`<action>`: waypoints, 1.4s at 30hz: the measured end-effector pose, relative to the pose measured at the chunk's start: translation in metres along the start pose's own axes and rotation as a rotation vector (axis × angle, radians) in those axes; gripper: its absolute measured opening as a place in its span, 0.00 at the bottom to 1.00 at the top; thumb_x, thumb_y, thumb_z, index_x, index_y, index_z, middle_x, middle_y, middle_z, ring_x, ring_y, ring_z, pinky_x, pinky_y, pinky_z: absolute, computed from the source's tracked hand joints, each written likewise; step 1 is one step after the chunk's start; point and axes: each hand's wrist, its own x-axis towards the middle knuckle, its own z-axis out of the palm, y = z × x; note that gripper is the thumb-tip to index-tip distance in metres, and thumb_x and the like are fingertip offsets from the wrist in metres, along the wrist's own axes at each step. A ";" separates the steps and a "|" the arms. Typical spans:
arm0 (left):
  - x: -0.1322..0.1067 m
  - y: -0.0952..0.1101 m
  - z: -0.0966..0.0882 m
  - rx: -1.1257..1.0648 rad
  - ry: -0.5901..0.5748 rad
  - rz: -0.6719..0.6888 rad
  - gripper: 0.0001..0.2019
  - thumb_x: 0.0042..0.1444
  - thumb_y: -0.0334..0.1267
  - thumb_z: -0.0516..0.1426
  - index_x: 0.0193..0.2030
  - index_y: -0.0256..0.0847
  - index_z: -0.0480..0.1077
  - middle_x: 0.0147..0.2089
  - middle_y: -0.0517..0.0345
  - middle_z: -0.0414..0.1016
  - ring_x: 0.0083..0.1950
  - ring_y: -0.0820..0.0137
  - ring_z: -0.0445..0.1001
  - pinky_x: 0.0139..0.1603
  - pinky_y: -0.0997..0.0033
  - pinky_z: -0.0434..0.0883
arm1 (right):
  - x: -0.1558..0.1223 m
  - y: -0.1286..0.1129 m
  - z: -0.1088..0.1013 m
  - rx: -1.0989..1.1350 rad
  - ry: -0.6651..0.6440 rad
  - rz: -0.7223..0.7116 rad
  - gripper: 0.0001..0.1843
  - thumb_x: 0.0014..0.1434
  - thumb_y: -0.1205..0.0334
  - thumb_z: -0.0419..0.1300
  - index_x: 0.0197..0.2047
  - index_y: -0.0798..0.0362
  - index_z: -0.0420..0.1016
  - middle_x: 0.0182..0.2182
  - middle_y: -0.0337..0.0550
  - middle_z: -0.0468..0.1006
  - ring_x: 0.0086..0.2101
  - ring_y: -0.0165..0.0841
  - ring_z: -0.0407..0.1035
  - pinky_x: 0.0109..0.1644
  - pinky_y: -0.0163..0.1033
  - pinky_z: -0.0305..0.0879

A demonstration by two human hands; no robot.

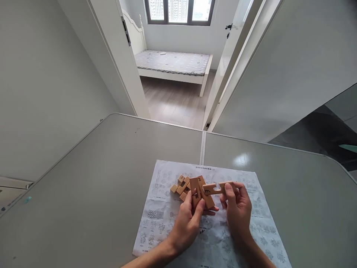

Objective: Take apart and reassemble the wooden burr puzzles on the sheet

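My left hand [187, 219] is closed on a pair of flat wooden puzzle pieces [205, 193], crossed at a slant, one marked "2". Between the thumb and fingers of my right hand [237, 204] is another flat wooden puzzle piece [213, 189], with a notch in its long edge and a number near its left end. That left end meets or overlaps the pieces in my left hand; whether it is slotted in I cannot tell. Just behind my left hand, several small notched wooden blocks [181, 185] lie in a cluster, partly hidden.
Beneath my hands a creased printed sheet [164, 201] with puzzle diagrams lies on the grey table [83, 178]. A metal seam [203, 147] crosses the tabletop. Beyond the far edge, a doorway leads to a bed [173, 61] under a window.
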 end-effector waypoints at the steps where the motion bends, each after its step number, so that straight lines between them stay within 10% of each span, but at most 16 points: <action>1: 0.000 0.000 0.000 0.004 0.001 -0.001 0.26 0.69 0.55 0.60 0.65 0.40 0.66 0.62 0.42 0.78 0.51 0.53 0.85 0.56 0.51 0.82 | 0.000 0.000 0.000 -0.007 0.004 -0.008 0.20 0.65 0.40 0.67 0.37 0.48 0.70 0.24 0.32 0.71 0.20 0.27 0.63 0.21 0.31 0.63; 23: -0.001 0.003 -0.002 0.122 -0.117 0.041 0.36 0.70 0.54 0.58 0.78 0.39 0.59 0.59 0.48 0.80 0.55 0.54 0.83 0.65 0.50 0.76 | 0.005 0.004 -0.012 -0.173 -0.016 -0.155 0.18 0.64 0.46 0.68 0.33 0.49 0.70 0.21 0.30 0.68 0.17 0.28 0.64 0.19 0.34 0.63; 38: -0.001 0.002 -0.003 -0.010 -0.030 0.051 0.32 0.68 0.52 0.62 0.75 0.44 0.65 0.67 0.46 0.77 0.54 0.53 0.85 0.64 0.47 0.79 | 0.008 -0.003 -0.010 -0.054 -0.182 -0.004 0.19 0.68 0.43 0.64 0.34 0.49 0.71 0.16 0.29 0.69 0.16 0.27 0.61 0.20 0.32 0.61; 42: 0.000 0.004 -0.004 -0.079 0.028 0.053 0.32 0.65 0.54 0.65 0.71 0.38 0.71 0.56 0.43 0.84 0.54 0.49 0.85 0.62 0.46 0.80 | 0.009 -0.003 -0.010 -0.016 -0.241 0.005 0.19 0.69 0.45 0.63 0.32 0.48 0.68 0.16 0.29 0.69 0.16 0.27 0.61 0.21 0.32 0.60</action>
